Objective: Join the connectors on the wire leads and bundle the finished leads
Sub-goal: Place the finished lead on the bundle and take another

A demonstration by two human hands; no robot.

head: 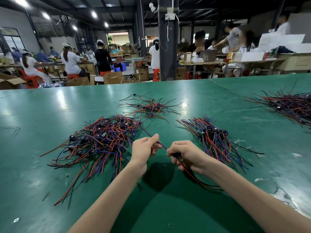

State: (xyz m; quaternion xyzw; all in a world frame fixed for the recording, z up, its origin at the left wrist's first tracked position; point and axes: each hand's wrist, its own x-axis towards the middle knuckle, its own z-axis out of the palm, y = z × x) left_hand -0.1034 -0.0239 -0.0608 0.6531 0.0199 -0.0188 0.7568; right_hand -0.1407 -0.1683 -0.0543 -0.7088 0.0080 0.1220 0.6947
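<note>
The small black connector [175,155] in my right hand [188,155] was mostly hidden under my curled fingers, and I could not tell whether it was one piece or two joined. The parts inside the wire piles were too small and tangled to make out. A heap of leads [292,105] at the far right was cut off by the frame edge, and the people working at benches beyond the table were blurred.

I worked at a wide green table [50,111]. Left of my hands lay a large loose pile of leads [104,140], red, blue, purple and black, with wire ends fanning toward me. Beyond my hands sat a smaller, sparser scatter of leads [149,107]. To the right lay a tidier group of leads [213,138], its black parts clustered at the far end and its wires running roughly parallel toward me. A dark pillar [168,47] and open cardboard boxes [112,77] stood past the table's far edge.

My hands were just above the table, near its front and between the large pile and the tidier group. My left hand [144,148] pinched a purple wire [162,146] between thumb and curled fingers. That wire stretched taut across the short gap to my right hand, which gripped the connector. A red wire [190,174] and a dark one beside it trailed from under that hand toward my right forearm.
</note>
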